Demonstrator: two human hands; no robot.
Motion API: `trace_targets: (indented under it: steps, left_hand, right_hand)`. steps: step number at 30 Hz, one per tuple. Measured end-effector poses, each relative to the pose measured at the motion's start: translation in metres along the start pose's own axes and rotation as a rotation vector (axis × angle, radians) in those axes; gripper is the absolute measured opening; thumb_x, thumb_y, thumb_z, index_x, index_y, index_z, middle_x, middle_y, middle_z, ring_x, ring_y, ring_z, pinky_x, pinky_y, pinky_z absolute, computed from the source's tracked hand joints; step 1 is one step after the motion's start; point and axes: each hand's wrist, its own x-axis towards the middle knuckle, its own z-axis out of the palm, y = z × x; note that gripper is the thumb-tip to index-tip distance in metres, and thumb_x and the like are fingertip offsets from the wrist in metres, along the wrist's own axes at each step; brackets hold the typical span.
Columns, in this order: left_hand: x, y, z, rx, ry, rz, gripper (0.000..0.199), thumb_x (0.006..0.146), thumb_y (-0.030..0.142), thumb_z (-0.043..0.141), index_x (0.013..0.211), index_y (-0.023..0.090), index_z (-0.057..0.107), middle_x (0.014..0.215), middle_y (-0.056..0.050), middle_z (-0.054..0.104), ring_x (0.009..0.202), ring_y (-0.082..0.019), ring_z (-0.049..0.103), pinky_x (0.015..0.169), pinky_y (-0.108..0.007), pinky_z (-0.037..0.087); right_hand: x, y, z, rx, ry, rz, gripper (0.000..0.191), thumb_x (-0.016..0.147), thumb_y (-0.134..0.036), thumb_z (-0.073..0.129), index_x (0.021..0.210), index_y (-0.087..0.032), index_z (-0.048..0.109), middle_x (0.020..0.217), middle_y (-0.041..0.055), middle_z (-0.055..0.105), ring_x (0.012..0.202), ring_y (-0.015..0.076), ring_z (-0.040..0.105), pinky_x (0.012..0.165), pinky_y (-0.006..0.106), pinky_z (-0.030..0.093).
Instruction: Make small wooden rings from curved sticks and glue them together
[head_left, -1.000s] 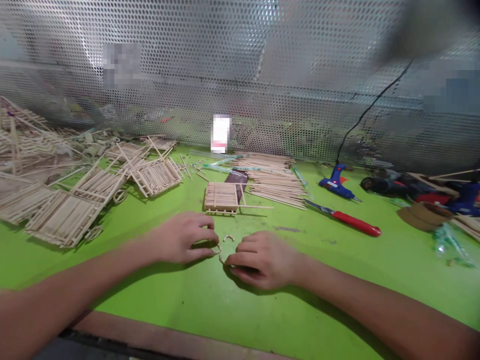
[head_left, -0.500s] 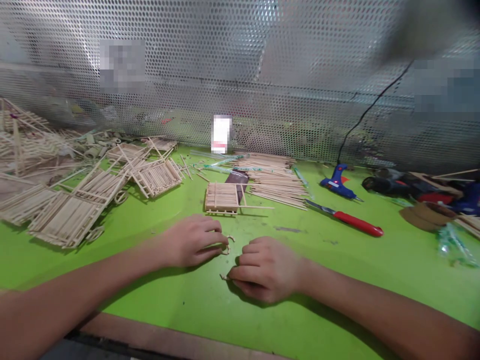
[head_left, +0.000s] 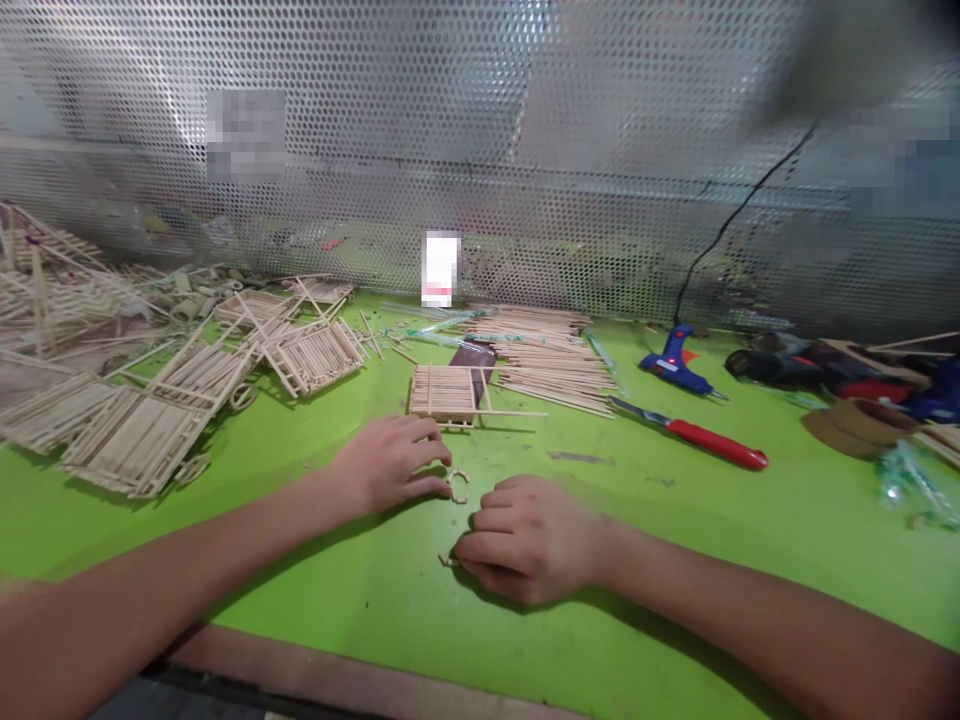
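A small broken ring of short wooden pieces (head_left: 458, 487) lies on the green table (head_left: 360, 590). At its left edge is my left hand (head_left: 394, 462), thumb and fingers apart around that edge. My right hand (head_left: 529, 540) rests lower right of the ring, fingers curled, its fingertips at a small wooden fragment (head_left: 448, 561); whether anything is inside the fingers is hidden. Just beyond my left hand stands a small cart-like frame of thin sticks (head_left: 442, 392), its two shafts pointing right.
Several stick-built carts (head_left: 135, 435) crowd the left. Loose sticks (head_left: 555, 365) lie behind centre. A red-handled knife (head_left: 716, 443) and a blue glue gun (head_left: 677, 362) are at right, near a brown tape roll (head_left: 859, 428). A perforated metal screen (head_left: 360, 200) stands behind.
My left hand has shifted slightly back and left, its fingers spread more, and more of the ring shows. My right hand has barely moved.
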Motion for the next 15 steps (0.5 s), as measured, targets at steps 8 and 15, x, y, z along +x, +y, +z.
trace_targets:
  steps: [8, 15]
  left_hand:
    - [-0.005, 0.002, 0.008, 0.028, 0.091, 0.242, 0.02, 0.101, 0.035, 0.062, 0.1, 0.02, 0.074, 0.095, -0.005, 0.07, 0.081, -0.018, 0.063, 0.07, -0.032, 0.047]
    - [0.001, 0.005, 0.01, 0.039, 0.093, 0.185, 0.021, 0.102, 0.036, 0.061, 0.098, 0.019, 0.074, 0.096, -0.004, 0.071, 0.082, -0.018, 0.064, 0.072, -0.033, 0.046]
  right_hand:
    - [0.002, -0.001, 0.0, -0.009, 0.004, -0.007, 0.025, 0.102, -0.027, 0.053, 0.084, -0.02, 0.069, 0.058, -0.003, 0.06, 0.053, 0.0143, 0.051, 0.053, 0.034, 0.03]
    - [0.0, 0.0, 0.0, -0.016, -0.036, 0.009, 0.023, 0.102, -0.027, 0.053, 0.085, -0.021, 0.068, 0.06, -0.0025, 0.062, 0.055, 0.0146, 0.053, 0.054, 0.034, 0.031]
